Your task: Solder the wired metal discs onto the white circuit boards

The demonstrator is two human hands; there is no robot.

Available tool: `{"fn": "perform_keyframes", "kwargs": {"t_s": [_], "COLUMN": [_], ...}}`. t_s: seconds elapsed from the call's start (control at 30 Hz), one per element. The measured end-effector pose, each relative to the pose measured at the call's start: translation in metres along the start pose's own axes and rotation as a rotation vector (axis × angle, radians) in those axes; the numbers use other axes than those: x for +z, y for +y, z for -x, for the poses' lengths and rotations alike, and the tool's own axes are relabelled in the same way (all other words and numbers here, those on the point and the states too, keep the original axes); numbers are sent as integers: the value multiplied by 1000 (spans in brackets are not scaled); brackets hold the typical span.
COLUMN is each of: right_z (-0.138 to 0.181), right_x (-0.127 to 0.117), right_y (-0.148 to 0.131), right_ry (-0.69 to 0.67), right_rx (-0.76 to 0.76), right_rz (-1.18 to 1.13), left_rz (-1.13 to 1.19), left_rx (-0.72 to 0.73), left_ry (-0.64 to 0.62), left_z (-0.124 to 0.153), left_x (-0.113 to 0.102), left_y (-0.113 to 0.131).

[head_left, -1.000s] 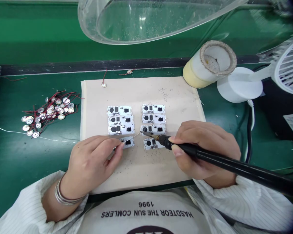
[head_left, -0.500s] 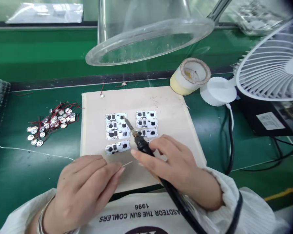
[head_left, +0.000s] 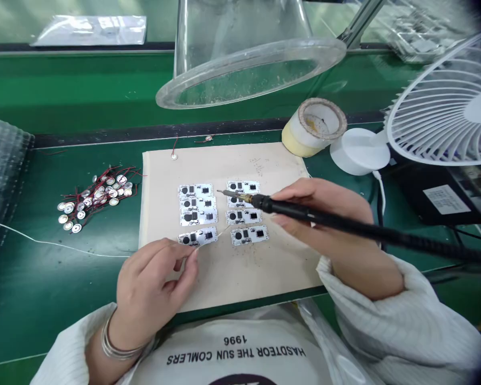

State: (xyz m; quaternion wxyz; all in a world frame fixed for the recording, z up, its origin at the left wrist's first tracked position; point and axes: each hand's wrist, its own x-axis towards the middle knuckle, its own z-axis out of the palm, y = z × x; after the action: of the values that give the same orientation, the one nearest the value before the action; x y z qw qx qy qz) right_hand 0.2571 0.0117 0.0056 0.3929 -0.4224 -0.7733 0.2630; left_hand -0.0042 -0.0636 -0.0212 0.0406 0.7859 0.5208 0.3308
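Note:
My right hand (head_left: 326, 191) is closed round the black handle of a soldering iron (head_left: 284, 207). The iron's metal tip points left, above the gap between two columns of small white circuit boards (head_left: 198, 216). Pinched between the thumb and forefinger of my left hand (head_left: 154, 286) is a thin solder wire (head_left: 213, 239). Its free end reaches over the lowest board of the left column, toward the right column. My left fingertips are just below that board. The right column's lowest board (head_left: 249, 235) lies slightly tilted. All the boards rest on a beige sheet (head_left: 220, 289).
A pile of small round discs with red wires (head_left: 100, 195) lies left on the green table. A clear fume hood (head_left: 248, 69) hangs above the back edge. At the right stand a tape roll (head_left: 299, 140) and a white fan (head_left: 433, 123). Clear plastic packaging (head_left: 8, 160) stands far left.
My right hand has moved right and up, swinging the iron nearly level and off the left column's top board. My left hand has brought the solder wire up to the lower boards.

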Motion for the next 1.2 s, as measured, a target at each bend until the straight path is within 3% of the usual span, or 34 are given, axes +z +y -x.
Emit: {"fn": "perform_keyframes", "kwargs": {"t_s": [0.13,0.23,0.43,0.93,1.2], "right_z": [-2,6,11,10,7], "right_x": [9,18,22,25,27], "right_y": [19,25,24,26,24], "right_ry": [232,316,251,167,198], "right_rx": [24,41,-64,3,8], "right_rz": [-117,-209,-226,-208,-158], "left_rz": [-38,-58,-56,-55,-50], "left_rx": [2,-2,15,-10,-9], "left_ry": [-12,-12,-8,-9,-25], "left_z": [0,2,4,2,0], "left_x": [6,8,9,9,11], "left_y": [-5,-9,-13,-12,-12]}}
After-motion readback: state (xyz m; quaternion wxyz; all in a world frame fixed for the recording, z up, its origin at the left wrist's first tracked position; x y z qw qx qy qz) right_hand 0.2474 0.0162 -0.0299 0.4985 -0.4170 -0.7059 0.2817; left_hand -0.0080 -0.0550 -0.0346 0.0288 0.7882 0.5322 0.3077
